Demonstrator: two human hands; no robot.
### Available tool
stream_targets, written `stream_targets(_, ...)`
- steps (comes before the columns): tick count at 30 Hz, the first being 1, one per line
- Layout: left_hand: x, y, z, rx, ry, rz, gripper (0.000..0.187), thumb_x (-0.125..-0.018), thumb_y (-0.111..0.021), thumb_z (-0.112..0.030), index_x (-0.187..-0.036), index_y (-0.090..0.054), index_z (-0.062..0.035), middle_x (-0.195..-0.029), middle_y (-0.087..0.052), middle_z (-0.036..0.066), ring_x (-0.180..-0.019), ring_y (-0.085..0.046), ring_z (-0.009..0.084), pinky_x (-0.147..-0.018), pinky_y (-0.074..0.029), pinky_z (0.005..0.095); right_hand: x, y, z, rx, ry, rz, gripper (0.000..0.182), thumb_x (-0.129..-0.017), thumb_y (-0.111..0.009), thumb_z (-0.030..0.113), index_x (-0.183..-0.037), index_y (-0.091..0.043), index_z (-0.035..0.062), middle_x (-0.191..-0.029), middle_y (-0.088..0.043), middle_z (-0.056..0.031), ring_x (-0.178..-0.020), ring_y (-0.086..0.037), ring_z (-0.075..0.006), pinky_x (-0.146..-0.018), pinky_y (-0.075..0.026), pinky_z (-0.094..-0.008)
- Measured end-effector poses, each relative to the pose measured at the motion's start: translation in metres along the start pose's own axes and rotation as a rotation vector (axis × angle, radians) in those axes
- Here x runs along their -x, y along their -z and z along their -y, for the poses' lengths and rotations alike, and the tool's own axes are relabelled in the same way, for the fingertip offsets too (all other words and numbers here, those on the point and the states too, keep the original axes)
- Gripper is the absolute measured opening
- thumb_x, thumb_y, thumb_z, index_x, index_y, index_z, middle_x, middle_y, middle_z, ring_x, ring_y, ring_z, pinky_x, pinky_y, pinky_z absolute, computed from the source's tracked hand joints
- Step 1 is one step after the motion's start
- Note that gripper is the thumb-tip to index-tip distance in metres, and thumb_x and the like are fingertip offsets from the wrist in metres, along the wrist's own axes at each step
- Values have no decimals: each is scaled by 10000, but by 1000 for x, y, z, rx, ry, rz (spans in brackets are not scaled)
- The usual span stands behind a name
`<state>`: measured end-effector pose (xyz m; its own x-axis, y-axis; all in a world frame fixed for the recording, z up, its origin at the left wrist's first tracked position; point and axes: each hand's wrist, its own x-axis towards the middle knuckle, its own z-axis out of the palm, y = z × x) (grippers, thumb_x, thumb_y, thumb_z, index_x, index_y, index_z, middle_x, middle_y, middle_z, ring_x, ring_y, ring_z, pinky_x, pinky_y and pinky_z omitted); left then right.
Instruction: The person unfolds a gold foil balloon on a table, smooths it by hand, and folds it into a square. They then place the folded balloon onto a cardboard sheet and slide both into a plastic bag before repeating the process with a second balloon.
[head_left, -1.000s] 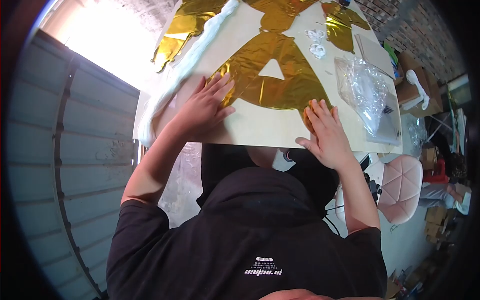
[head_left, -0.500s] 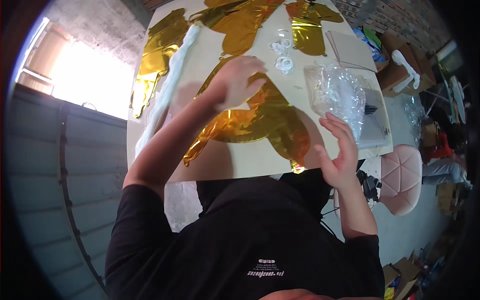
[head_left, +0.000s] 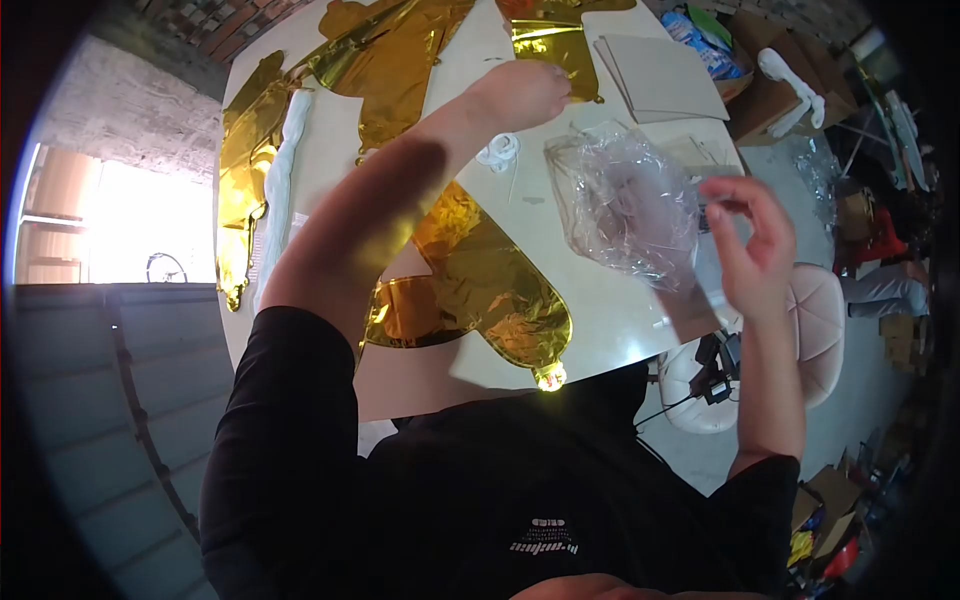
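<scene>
My left hand (head_left: 530, 93) reaches far over the table, its fingers curled closed; what they hold, if anything, is hidden. It is beside the lower end of a flat gold foil balloon (head_left: 555, 55). Just below its wrist lies a small bunch of white rings (head_left: 498, 152). My right hand (head_left: 757, 245) hovers by the table's right edge, thumb and fingers apart and curved, with nothing visible in it. Left of it lies a crumpled clear plastic bag (head_left: 630, 205). Another flat gold foil balloon (head_left: 500, 265) lies nearest me, partly covered by my left forearm.
More gold foil (head_left: 385, 65) lies at the back of the table, with a white bundle of strands (head_left: 283, 180) at the left. Grey-beige sheets (head_left: 665, 80) are stacked at the back right. Beyond the edge stand cardboard boxes (head_left: 770, 50) and a pale chair (head_left: 815, 335).
My left hand has moved from above the near foil balloon to the back right, and its fingers have curled closed. My right hand has shifted right. The view has turned somewhat.
</scene>
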<state>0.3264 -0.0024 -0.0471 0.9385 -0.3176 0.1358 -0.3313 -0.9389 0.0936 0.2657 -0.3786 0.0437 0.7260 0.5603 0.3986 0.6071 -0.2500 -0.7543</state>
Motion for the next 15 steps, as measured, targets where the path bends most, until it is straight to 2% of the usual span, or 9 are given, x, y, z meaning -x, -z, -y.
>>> stream_targets(3,0,-1,5,-110,6,45,304,-1052,-586,-293,-1140,-774,-71,-1251,-761,80,-1158,-729,302,-994,-615,459,-33,-8,-26,-27,-106,-3,176,-1049,-725,77,-1199,-739,-13,-1152,-755,-54,-1040,-694,-125,-932,-537,-275)
stream_targets(5,1,-2,3,-63,49,-5,288,-1049,-597,-286,-1094,-772,-61,-1219,-768,73,-1130,-735,299,-969,-619,442,-57,-18,-36,-21,-134,23,181,-1053,-734,99,-1197,-743,-10,-1131,-762,-40,-1008,-698,-111,-899,-543,-263)
stream_targets(9,8,6,-4,117,127,-11,291,-1048,-618,-279,-1126,-776,-48,-1220,-762,86,-1135,-727,314,-974,-607,434,-101,-45,-54,22,-163,132,195,-1050,-752,134,-1186,-748,-6,-1078,-776,-40,-936,-710,-99,-811,-569,-258)
stream_targets(11,11,-5,0,188,3,-180,287,-1047,-637,-263,-1162,-779,-42,-1218,-755,98,-1141,-718,329,-983,-592,432,-120,-54,-68,77,-139,189,198,-1044,-755,135,-1184,-748,-5,-1062,-779,-48,-922,-713,-105,-806,-578,-270)
stream_targets(15,10,-5,4,171,-35,-164,280,-1035,-672,-255,-1173,-788,-41,-1235,-751,109,-1161,-711,334,-1001,-582,433,-147,-66,-91,158,-108,281,197,-1033,-758,136,-1175,-750,0,-1045,-784,-67,-903,-728,-129,-802,-598,-304)
